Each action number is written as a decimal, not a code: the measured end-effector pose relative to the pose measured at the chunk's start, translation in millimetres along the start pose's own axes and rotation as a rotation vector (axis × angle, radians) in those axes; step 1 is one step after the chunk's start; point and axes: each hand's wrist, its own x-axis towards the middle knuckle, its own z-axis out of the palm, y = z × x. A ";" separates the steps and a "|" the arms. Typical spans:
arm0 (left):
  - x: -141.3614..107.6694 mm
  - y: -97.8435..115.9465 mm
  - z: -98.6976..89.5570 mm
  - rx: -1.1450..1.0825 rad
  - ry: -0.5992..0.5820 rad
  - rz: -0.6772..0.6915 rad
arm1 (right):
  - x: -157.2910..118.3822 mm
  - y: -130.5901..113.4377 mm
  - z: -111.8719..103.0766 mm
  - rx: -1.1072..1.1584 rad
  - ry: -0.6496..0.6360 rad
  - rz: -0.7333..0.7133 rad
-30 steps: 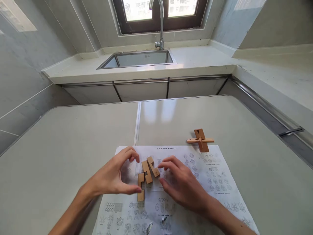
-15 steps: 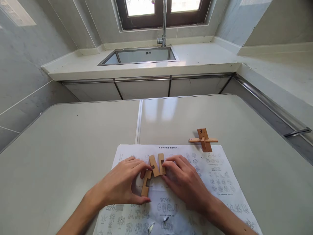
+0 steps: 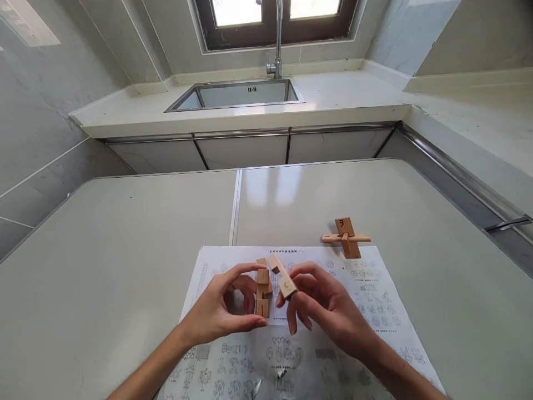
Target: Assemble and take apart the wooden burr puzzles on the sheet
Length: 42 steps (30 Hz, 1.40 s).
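The white tabletop (image 3: 125, 250) is bounded at its far side by a thin dark edge with rounded corners; beyond it a counter (image 3: 341, 91) with an inset sink (image 3: 233, 107) is seen. A broad stretch of tabletop is left on both sides of the printed sheet (image 3: 258, 336); the sheet's near end is cut off by the view. At the sheet's far right edge, a cross-shaped wooden assembly (image 3: 345, 238) is placed, well apart from both hands.

Three light-brown wooden blocks are located over the middle of the sheet. The left block (image 3: 262, 308), square-ended and notched, is spanned lengthwise by the left hand (image 3: 220, 303), thumb at the near end, fingertip at the far. The middle block (image 3: 270, 289) is partly hidden behind it; whether it is gripped cannot be told. The right block (image 3: 283, 278), deeply notched, is pinched in the right hand (image 3: 328, 314) and tilted, a dark mark being shown on its near end.
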 end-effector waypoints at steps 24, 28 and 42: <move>-0.6 1.0 2.7 -0.072 -0.114 -0.061 | -0.9 0.0 -0.5 -0.266 -0.036 0.148; -1.1 1.6 2.0 -0.054 -0.089 -0.073 | -2.2 7.5 -0.4 -0.528 0.073 -0.050; -2.0 -4.0 -0.7 -0.108 -0.114 -0.061 | -1.8 16.3 0.7 -0.800 0.121 -0.409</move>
